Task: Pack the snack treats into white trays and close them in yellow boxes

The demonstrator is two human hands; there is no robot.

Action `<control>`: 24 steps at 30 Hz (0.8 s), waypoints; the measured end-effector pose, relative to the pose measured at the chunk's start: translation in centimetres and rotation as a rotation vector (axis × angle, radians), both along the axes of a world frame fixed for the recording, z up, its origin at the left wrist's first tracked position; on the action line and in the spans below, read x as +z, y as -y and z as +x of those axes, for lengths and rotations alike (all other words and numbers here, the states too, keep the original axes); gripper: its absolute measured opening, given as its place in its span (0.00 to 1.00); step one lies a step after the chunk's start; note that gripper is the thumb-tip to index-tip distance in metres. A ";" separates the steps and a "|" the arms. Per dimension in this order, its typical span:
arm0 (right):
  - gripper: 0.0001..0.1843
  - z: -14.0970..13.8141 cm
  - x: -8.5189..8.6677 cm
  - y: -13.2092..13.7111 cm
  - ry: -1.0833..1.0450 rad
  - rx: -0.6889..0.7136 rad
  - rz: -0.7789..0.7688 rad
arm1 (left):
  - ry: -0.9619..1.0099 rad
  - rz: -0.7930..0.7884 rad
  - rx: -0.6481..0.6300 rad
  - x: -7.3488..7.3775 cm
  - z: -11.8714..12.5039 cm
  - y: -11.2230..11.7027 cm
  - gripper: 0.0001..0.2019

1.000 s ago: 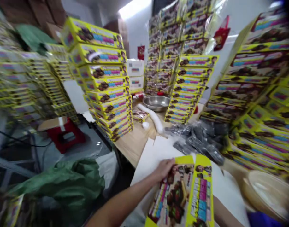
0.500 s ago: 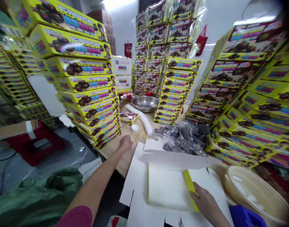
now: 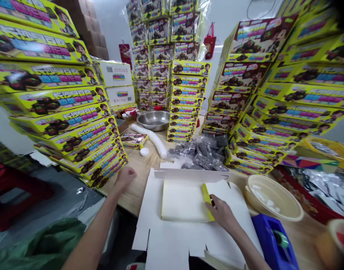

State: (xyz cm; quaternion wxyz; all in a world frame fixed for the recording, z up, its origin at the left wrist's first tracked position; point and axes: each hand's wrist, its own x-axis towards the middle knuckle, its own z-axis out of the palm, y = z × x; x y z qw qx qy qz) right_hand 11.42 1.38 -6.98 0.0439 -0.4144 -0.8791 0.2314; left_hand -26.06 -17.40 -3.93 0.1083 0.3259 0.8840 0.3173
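A flattened cardboard box (image 3: 177, 202), white inside with yellow edges, lies unfolded before me on the table. Its yellow side wall stands raised on the right, and my right hand (image 3: 222, 213) is closed round that wall. My left hand (image 3: 127, 178) is a closed fist resting over the table's left part, beside a stack of yellow printed boxes (image 3: 84, 150). Whatever it may hold is hidden. Just beyond it lie thin wooden sticks (image 3: 151, 159) and a small white round container (image 3: 144, 151).
Behind the box are grey plastic-wrapped packets (image 3: 202, 152), a white plastic roll (image 3: 152, 139) and a steel basin (image 3: 155, 120). To the right stand a beige tub (image 3: 290, 210) and a blue tape dispenser (image 3: 269, 240). Tall box stacks (image 3: 186, 101) line the back.
The view has turned right and shifted, so the stacks sit further left. My left hand has moved slightly back towards the left stack. My right hand still grips the box's yellow wall.
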 end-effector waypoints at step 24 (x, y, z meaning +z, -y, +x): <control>0.21 -0.4 -0.4 0.7 -0.160 -0.078 -0.124 | -0.400 -0.071 0.027 3.6 -1.4 -8.8 0.14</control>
